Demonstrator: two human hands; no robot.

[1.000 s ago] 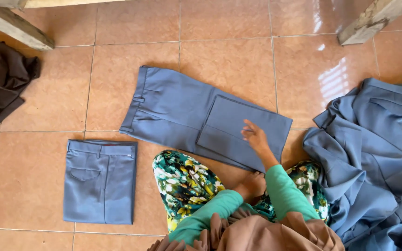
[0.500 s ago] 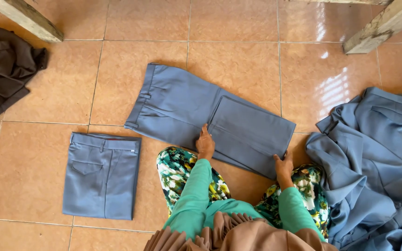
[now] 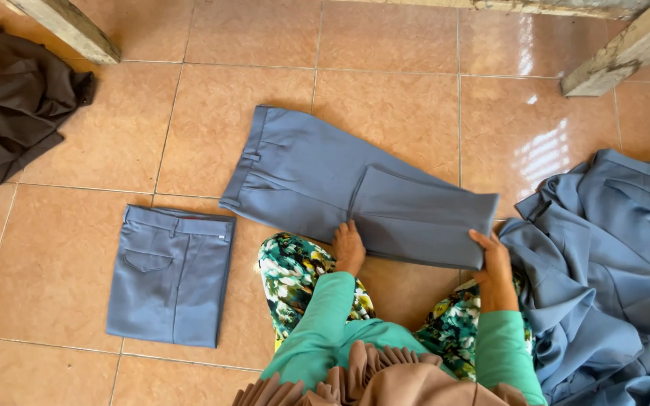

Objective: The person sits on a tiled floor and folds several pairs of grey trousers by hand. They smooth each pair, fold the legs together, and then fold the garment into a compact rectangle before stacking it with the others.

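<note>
A pair of grey-blue trousers (image 3: 317,180) lies on the tiled floor in front of me, its legs folded back once over themselves. My left hand (image 3: 348,248) rests on the near edge of the folded part, at its left end. My right hand (image 3: 493,256) grips the folded end at the lower right corner. Both arms wear green sleeves, and my knees in floral cloth show below the hands.
A neatly folded pair of grey-blue trousers (image 3: 171,274) lies to the left. A heap of the same grey-blue garments (image 3: 611,263) sits at the right. A dark brown garment (image 3: 13,105) lies at the far left. Two wooden legs (image 3: 65,26) stand at the back.
One second ago only my right hand was on the folded leg, smoothing it. Both hands have since come to the near edge of the fold, left at its left end, right at its corner.
</note>
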